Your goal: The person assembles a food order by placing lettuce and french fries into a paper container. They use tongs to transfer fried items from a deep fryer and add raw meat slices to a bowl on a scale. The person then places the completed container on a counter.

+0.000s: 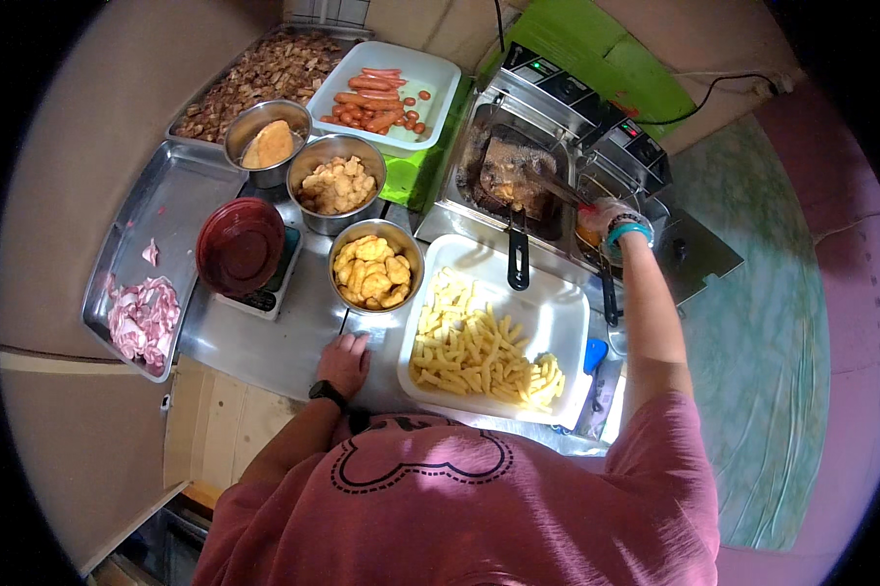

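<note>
Tongs (557,186) clamped in my right hand (601,217) over fryer (518,166); left hand (344,359) flat, open on surface (293,332). Keep wrist clear of oil.

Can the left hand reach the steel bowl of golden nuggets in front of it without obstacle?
Probably yes: the left hand rests on the counter just below the bowl of nuggets, with only bare steel between them.
</note>
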Motion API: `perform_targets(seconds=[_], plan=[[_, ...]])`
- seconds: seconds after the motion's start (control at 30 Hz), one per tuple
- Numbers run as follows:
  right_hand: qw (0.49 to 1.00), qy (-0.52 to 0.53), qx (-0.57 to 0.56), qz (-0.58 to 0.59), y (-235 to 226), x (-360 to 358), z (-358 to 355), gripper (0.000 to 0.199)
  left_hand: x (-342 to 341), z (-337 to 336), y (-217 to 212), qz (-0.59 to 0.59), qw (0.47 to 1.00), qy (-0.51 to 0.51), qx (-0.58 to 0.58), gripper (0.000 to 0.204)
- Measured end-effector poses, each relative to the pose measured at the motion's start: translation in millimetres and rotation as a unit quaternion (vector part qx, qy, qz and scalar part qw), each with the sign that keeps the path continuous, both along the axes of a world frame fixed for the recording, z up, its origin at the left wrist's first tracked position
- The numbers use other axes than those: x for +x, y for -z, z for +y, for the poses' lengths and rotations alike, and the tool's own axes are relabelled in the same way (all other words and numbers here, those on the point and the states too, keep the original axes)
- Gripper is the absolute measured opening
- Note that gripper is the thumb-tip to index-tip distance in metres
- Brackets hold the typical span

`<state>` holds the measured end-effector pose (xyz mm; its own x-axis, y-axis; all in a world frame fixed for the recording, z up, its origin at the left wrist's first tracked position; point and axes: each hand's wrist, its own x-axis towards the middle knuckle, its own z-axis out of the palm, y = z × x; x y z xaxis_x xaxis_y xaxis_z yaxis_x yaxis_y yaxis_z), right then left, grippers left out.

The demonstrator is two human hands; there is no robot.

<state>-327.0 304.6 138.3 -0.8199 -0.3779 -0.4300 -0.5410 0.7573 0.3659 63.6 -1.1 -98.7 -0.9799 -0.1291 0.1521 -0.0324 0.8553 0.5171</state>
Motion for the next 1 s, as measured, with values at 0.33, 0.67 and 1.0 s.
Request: perform_targets(seconds=[0.33,0.67,1.0], plan=[[0.996,0.067,-0.048,-0.017,26,11,0,0.049,-2,2,-3,0.014,1.0,0.007,0.004,0.027],[0.985,0.09,0.132,0.059,-62,57,-38,0.05,-1,0,-1,0.009,1.0,0.003,0.012,0.027],[0.983,0.169,-0.076,-0.01,4,-3,-26,0.048,-1,1,3,0.029,1.0,0.002,0.006,0.026]])
